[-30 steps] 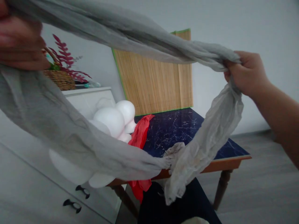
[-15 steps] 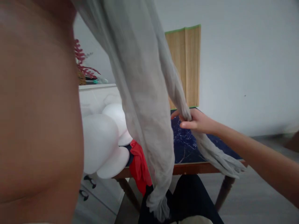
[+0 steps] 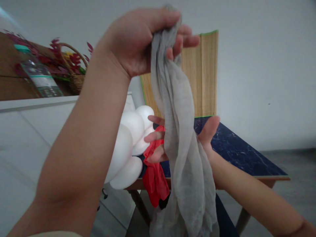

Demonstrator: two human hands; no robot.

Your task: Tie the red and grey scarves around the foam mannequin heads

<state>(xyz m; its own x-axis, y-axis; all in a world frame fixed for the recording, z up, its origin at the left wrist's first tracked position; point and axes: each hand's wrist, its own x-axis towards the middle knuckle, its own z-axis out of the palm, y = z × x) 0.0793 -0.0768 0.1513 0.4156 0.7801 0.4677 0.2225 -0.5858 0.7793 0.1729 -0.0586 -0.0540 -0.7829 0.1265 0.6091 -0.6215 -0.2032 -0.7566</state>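
Observation:
My left hand (image 3: 140,39) is raised high and closed around the top of a thin grey scarf (image 3: 184,154), which hangs down in long folds past the bottom of the view. Behind the hanging cloth my right hand (image 3: 204,135) lies palm up, fingers spread out to the left and thumb up, the scarf draped across it. A red cloth (image 3: 154,177) hangs over the near edge of the dark blue marbled table (image 3: 237,154), just left of the scarf.
Several white foam heads (image 3: 128,144) stand on the table's left end. A rolled bamboo mat (image 3: 202,75) leans on the wall behind. A white cabinet (image 3: 37,131) at left carries a wicker basket of red flowers (image 3: 71,65) and a plastic bottle (image 3: 37,72).
My left hand has come down into view gripping the scarf's top. My right hand let go its pinch and now lies open behind the cloth, which hangs gathered instead of stretched.

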